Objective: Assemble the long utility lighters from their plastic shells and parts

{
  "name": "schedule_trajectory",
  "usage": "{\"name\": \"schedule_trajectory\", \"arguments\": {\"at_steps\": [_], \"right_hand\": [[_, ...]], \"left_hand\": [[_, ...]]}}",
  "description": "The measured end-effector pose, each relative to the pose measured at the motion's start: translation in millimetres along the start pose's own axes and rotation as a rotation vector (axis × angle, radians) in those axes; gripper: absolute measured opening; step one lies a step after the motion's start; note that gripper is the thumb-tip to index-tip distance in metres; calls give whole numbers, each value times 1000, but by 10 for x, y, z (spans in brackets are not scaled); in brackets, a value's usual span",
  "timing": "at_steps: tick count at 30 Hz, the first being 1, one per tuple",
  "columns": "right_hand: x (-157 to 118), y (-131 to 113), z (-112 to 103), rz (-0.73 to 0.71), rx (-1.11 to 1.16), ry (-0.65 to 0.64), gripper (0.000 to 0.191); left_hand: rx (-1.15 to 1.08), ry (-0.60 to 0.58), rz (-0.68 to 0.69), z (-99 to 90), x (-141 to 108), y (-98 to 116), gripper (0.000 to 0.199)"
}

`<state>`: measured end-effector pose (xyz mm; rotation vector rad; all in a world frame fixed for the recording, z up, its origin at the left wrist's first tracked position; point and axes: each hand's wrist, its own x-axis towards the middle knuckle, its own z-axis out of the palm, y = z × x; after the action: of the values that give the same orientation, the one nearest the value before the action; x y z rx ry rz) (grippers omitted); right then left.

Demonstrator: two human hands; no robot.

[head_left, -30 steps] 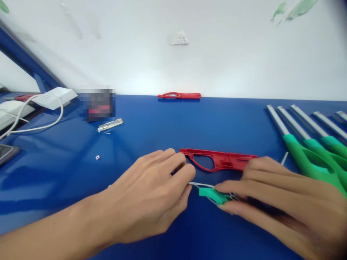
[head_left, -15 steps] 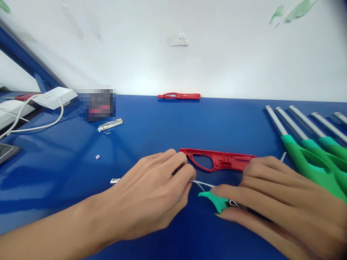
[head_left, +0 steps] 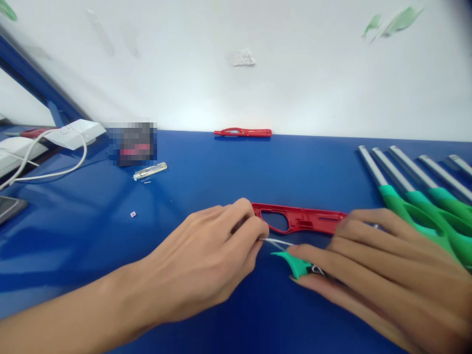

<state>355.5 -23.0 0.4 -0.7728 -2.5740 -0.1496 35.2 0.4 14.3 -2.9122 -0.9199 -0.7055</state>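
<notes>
My left hand (head_left: 214, 260) is closed, its fingertips pinching the end of a thin white wire (head_left: 276, 241). Anything else inside that fist is hidden. The wire runs across to my right hand (head_left: 391, 275), whose thumb and fingers grip a green lighter trigger (head_left: 297, 264). Behind the trigger a dark part with a small loop of wire (head_left: 316, 269) shows between the fingers. Just beyond both hands lies a red half shell of a long lighter (head_left: 320, 220), inner side up, its right end covered by my right hand.
Several green long lighters with silver tubes (head_left: 403, 167) lie at the right. A red lighter piece (head_left: 243, 132) rests by the wall. Leftward are a clear fuel-tank-like part (head_left: 150, 170), a tiny white piece (head_left: 133, 214), a blurred dark object (head_left: 136, 142), a white power strip (head_left: 75, 133) and a phone (head_left: 9, 207).
Both hands have shifted slightly, moving a little up with the trigger and wire. The silver tip that showed left of my left hand is now out of sight.
</notes>
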Motion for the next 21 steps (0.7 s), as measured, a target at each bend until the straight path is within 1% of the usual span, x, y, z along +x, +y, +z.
{"name": "schedule_trajectory", "arguments": {"at_steps": [2, 5, 7, 10, 13, 15, 18, 21], "right_hand": [[81, 63, 12, -46, -73, 27, 23], [240, 221, -61, -134, -126, 25, 20], [350, 343, -136, -206, -164, 6, 24], [471, 476, -198, -253, -196, -27, 30], [508, 520, -171, -249, -201, -40, 30], [498, 521, -134, -247, -200, -43, 33], [480, 516, -109, -254, -209, -50, 31], [502, 524, -155, -275, -227, -51, 28]], "left_hand": [[19, 10, -1, -9, 26, -40, 32], [53, 25, 26, -18, 103, -157, 27], [78, 31, 54, -19, 164, -259, 29], [81, 48, 63, 13, 227, -404, 34], [43, 92, 52, 90, 240, -499, 27], [6, 120, 39, 143, 236, -525, 23], [-46, 142, 15, 188, 243, -518, 22], [-79, 168, -9, 198, 266, -487, 19]]}}
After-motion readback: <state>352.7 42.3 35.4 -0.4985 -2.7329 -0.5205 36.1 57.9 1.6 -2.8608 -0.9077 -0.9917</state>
